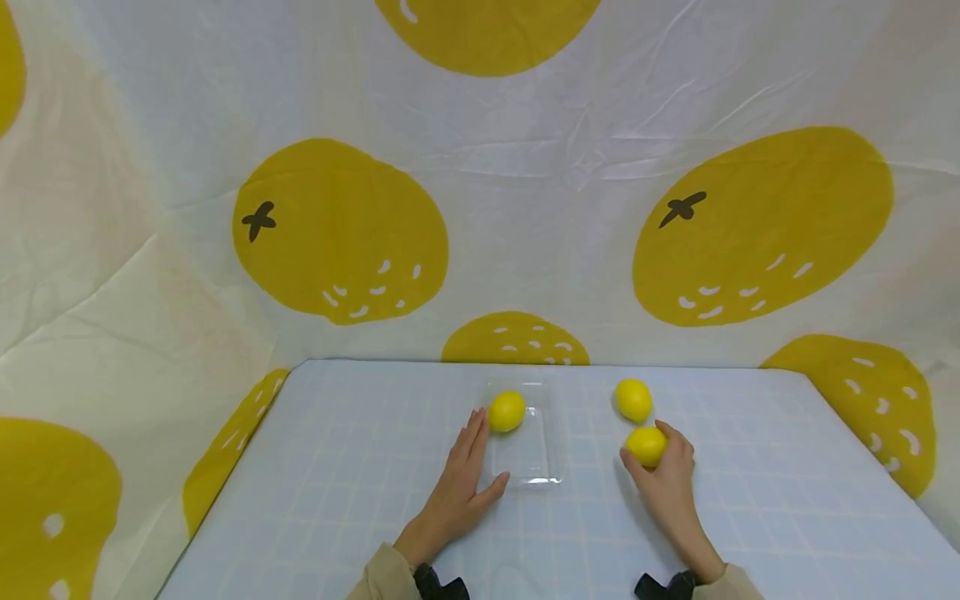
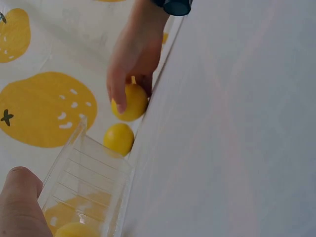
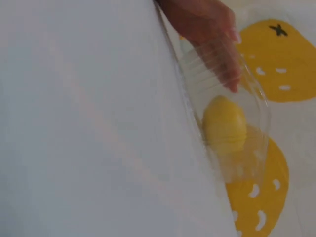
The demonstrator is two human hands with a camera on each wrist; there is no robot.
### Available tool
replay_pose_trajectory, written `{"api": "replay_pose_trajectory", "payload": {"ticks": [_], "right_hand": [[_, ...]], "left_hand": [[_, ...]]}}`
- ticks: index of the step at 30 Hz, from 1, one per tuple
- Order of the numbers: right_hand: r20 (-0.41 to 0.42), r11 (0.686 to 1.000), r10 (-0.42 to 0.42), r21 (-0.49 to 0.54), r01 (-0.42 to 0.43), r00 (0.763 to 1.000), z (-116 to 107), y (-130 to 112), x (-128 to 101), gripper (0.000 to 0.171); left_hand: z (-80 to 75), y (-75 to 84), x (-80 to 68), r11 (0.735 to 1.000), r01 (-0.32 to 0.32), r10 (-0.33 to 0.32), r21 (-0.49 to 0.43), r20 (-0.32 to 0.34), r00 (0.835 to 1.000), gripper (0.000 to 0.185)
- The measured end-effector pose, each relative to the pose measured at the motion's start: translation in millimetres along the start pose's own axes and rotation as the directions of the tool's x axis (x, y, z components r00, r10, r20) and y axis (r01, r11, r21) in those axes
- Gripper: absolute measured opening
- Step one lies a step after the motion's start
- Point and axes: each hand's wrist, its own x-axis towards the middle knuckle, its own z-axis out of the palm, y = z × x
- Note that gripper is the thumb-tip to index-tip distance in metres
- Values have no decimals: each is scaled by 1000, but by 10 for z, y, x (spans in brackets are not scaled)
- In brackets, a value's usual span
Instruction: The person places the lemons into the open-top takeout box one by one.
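A clear plastic tray lies on the table with one lemon in its far left part. Along the tray's left side rests my left hand, its fingers straight and the thumb spread near the front corner. To the right of the tray, my right hand pinches a second lemon between thumb and fingers. Just beyond it sits a third lemon on the cloth. Through the tray wall, the right wrist view shows the lemon inside and the left hand behind.
A pale blue checked cloth covers the table. Behind and to the left hangs a white fabric backdrop printed with large yellow fruit. The table's far edge runs close behind the tray and the loose lemon.
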Motion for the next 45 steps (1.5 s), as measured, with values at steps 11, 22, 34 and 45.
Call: {"api": "replay_pose_trajectory", "payload": {"ticks": [11,22,34,45], "right_hand": [[-97,997,-37,57,43,995,88,136,-9,72],[-135,998,-36,38,41,990,112,106,-32,65],[-132,992,-124,-47,118,983,113,125,-40,69],[-148,978,-200,-84,189,969,144,119,-40,63]], "left_hand": [[3,-22,-7,1000,-4,4,6,-5,1000,81],[-6,-11,-20,1000,-4,4,4,-8,1000,81],[17,-23,0,999,-36,36,12,-26,999,79],[-5,-14,14,1000,-11,11,7,-9,1000,80]]}}
